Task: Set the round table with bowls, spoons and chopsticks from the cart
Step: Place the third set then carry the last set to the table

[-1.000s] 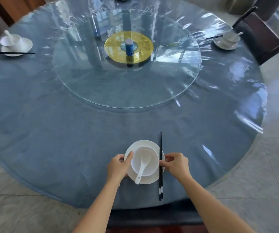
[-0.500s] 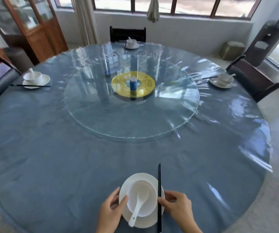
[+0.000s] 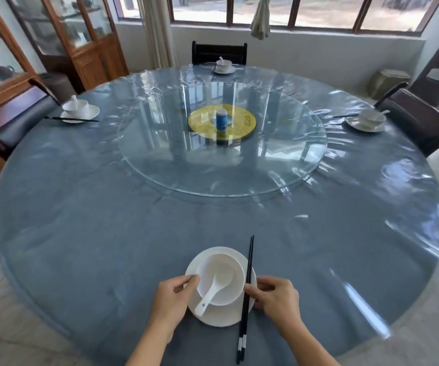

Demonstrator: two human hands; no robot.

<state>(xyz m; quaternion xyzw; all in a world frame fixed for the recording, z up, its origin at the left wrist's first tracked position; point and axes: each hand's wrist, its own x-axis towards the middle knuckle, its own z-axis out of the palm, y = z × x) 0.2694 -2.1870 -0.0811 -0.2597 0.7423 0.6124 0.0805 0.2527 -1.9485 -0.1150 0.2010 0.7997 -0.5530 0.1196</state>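
Note:
A white plate (image 3: 219, 317) lies on the round table (image 3: 94, 233) near its front edge. On the plate stands a white bowl (image 3: 226, 270) with a white spoon (image 3: 206, 298) in it, handle toward me. Black chopsticks (image 3: 248, 262) lie across the plate's right rim, pointing away. My left hand (image 3: 172, 299) pinches the plate's left rim beside the bowl. My right hand (image 3: 277, 297) has its thumb and fingers closed on the chopsticks at the plate's right rim.
Three other settings of plate, bowl and spoon stand at the left (image 3: 79, 110), far (image 3: 223, 66) and right (image 3: 368, 122). A glass turntable (image 3: 186, 167) with a blue bottle (image 3: 222, 119) fills the middle. Dark chairs (image 3: 419, 120) and a wooden cabinet (image 3: 86, 43) surround the table.
The view has tilted upward, bringing the far side of the table, the chairs and the windows into sight. Both hands stay at the plate and chopsticks, hardly shifted.

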